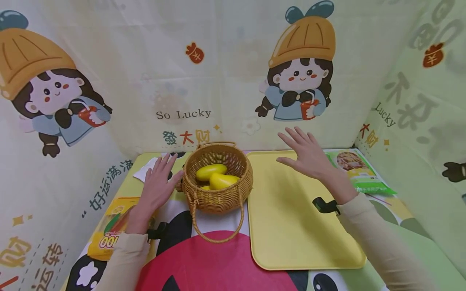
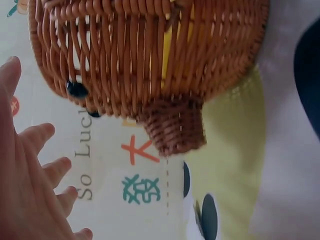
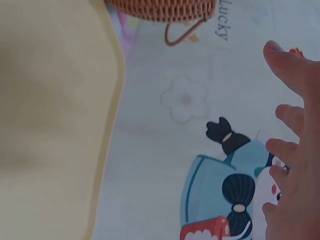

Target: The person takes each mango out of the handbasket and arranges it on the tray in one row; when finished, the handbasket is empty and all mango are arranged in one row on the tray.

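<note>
A round wicker basket (image 1: 218, 202) stands near the back of the table, its front handle folded down onto the cloth. Inside lie yellow fruit, among them an elongated mango-like one (image 1: 211, 172) and a pear-shaped one (image 1: 223, 182). Just left of the basket is my left hand (image 1: 158, 188), fingers spread and holding nothing. In the left wrist view the basket's woven side (image 2: 150, 60) and a short wicker stub (image 2: 175, 127) show close by. My right hand (image 1: 306, 155) hovers over the far part of the yellow tray (image 1: 291, 226), fingers spread, with nothing in it.
On the left lie a yellow snack packet (image 1: 103, 240), partly behind my left forearm, and a white tissue-like piece (image 1: 145, 169). A green packet (image 1: 364, 171) lies beyond the tray at right. Printed cloth walls (image 1: 233, 89) close off the back and sides.
</note>
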